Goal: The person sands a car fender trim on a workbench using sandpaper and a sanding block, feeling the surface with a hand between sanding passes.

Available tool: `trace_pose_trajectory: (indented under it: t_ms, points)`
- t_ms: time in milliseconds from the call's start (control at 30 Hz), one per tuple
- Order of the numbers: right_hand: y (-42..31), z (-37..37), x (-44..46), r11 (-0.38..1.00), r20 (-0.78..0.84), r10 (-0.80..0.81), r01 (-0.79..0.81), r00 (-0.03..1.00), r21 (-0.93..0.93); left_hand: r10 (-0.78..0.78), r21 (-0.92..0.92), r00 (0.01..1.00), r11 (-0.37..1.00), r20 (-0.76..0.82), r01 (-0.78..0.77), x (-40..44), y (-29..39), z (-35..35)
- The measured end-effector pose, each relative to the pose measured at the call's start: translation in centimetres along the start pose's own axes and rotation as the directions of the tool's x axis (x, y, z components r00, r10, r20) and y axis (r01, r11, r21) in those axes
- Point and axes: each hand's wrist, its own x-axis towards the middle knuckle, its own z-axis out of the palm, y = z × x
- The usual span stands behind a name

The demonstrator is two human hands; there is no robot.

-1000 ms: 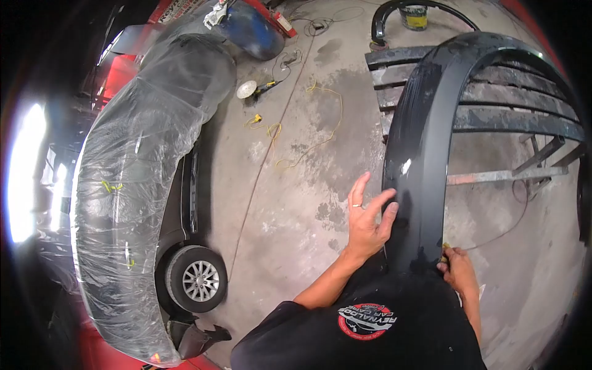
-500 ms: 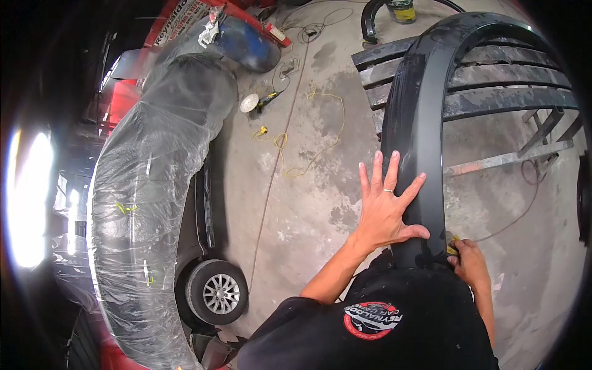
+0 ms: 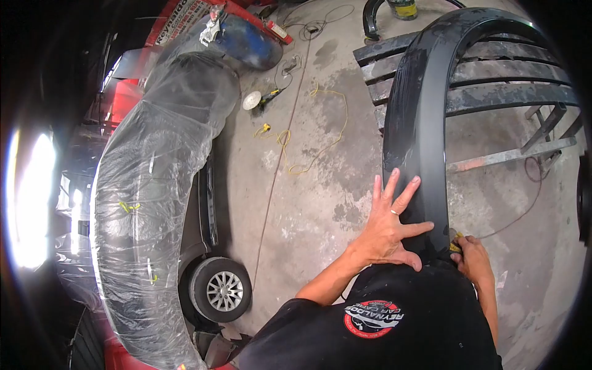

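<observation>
A long, curved dark grey bumper cover (image 3: 430,111) stretches from my body towards the far right, one end close against my shirt. My left hand (image 3: 394,231) lies on its near part with fingers spread, a ring on one finger. Beside the cover's right edge, my right hand (image 3: 475,259) is closed around a small yellow object (image 3: 456,242). Most of that object is hidden by the hand and the cover, so I cannot tell its kind. A thin cord or hose (image 3: 515,219) runs across the floor from near that hand.
A slatted metal stand (image 3: 512,98) is under the cover. To the left, a car draped in clear plastic (image 3: 148,185) shows a wheel (image 3: 223,290). A tool with a round white pad (image 3: 253,100) and a yellow cord (image 3: 343,114) lie on the concrete. A bucket (image 3: 404,9) stands at the back.
My left hand has slid along the bumper cover towards my body, fingers still spread. My right hand has shifted only slightly, keeping its hold on the yellow object.
</observation>
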Motion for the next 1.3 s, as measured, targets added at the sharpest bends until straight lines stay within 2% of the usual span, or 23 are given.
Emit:
trace_pose_trajectory:
  t_ms: [33,100,167,233,400,600,700,767,800,833,867,933,967,1033,1167,1300]
  points:
    - [-0.4,-0.2,0.0,1.0,0.006,-0.002,0.002,1.0,0.002,0.0,0.0,1.0,1.0,-0.002,0.0,0.1,0.0,0.3]
    - [-0.6,-0.3,-0.1,1.0,0.01,-0.004,0.004,1.0,0.003,-0.141,-0.092,0.987,0.987,-0.076,0.133,0.6,0.0,0.9]
    - [-0.5,-0.1,-0.2,1.0,-0.002,0.003,-0.003,1.0,-0.009,-0.176,-0.04,0.979,0.984,-0.101,0.173,2.3,-0.5,1.3]
    - [-0.5,-0.1,-0.3,1.0,-0.004,0.006,-0.006,1.0,-0.008,-0.202,0.14,0.975,0.967,-0.087,0.213,4.2,-1.1,1.3]
    - [0.0,-0.1,-1.0,1.0,-0.038,0.017,-0.016,0.999,0.013,-0.096,0.226,0.995,0.969,-0.01,0.095,4.9,-1.2,0.5]
    - [0.6,0.5,-0.8,1.0,-0.063,-0.012,0.013,0.998,0.01,-0.047,0.166,0.998,0.985,0.051,0.038,3.5,-0.1,0.2]
    - [0.0,0.3,-0.6,1.0,-0.029,0.001,0.0,1.0,0.021,-0.044,0.077,0.997,0.996,0.067,0.039,2.5,0.6,0.1]
    - [0.0,0.3,-0.3,1.0,-0.025,-0.008,0.008,1.0,0.017,-0.029,-0.053,0.997,0.998,0.068,0.033,1.7,0.8,0.0]
    - [0.1,0.4,-0.2,1.0,-0.022,-0.006,0.007,1.0,0.018,-0.035,-0.164,0.999,0.986,-0.011,0.033,1.5,0.7,-0.2]
    - [0.2,0.4,-0.2,1.0,-0.024,-0.012,0.012,1.0,0.013,-0.037,-0.165,0.999,0.986,-0.009,0.035,0.9,0.6,0.1]
    - [0.2,0.5,-0.2,1.0,-0.026,-0.018,0.018,1.0,0.008,-0.149,-0.223,0.983,0.967,-0.109,0.122,0.3,0.3,0.6]
    - [0.2,0.5,-0.2,1.0,-0.023,-0.007,0.008,1.0,0.013,-0.355,-0.33,0.886,0.909,-0.298,0.254,0.4,0.6,0.8]
    - [0.2,0.5,-0.2,1.0,-0.024,0.003,-0.002,1.0,0.017,-0.358,-0.329,0.885,0.909,-0.298,0.256,0.8,0.9,1.0]
    - [0.1,0.5,-0.2,1.0,-0.016,0.005,-0.005,1.0,0.013,-0.651,-0.483,0.671,0.742,-0.355,0.464,1.9,1.1,1.6]
    - [-0.1,0.2,0.0,1.0,0.014,0.002,-0.002,1.0,0.002,-0.662,-0.363,0.677,0.746,-0.322,0.558,2.7,0.8,2.4]
    - [-0.5,-0.1,-0.1,1.0,0.0,0.011,-0.011,1.0,0.013,-0.627,-0.317,0.696,0.779,-0.351,0.542,3.2,0.8,2.8]
